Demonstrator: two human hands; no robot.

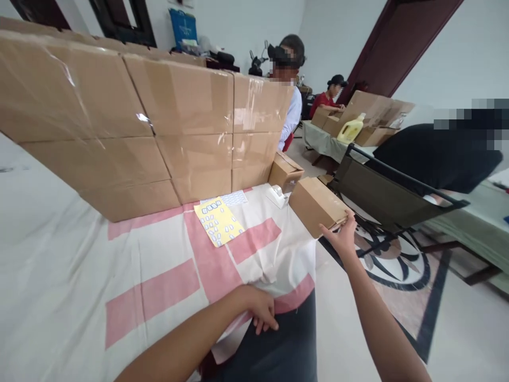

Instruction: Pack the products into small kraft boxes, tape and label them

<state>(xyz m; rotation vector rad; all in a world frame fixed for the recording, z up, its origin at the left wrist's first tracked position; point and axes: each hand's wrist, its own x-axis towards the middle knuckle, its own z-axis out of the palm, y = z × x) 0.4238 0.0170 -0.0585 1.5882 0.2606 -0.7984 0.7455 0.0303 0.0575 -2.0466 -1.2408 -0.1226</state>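
My right hand (342,233) grips the near end of a small cardboard box (318,204) at the table's right edge, thumb on one side and fingers on the other. My left hand (262,310) hangs relaxed at the front edge of the table over my dark-clad leg, its fingers slightly apart with nothing visible in them. Left of the box, a white tape dispenser (277,196) sits on the cloth. A yellow sheet with blue-outlined shapes (218,223) lies further left, partly over a blue-patterned white sheet (235,198).
A wall of stacked, taped cartons (191,106) lines the table's far side. Another small carton (285,172) stands behind the dispenser. The cloth (159,276) is white and pink. A folding chair (382,196) and several people are beyond; a yellow jug (351,129) stands on another table.
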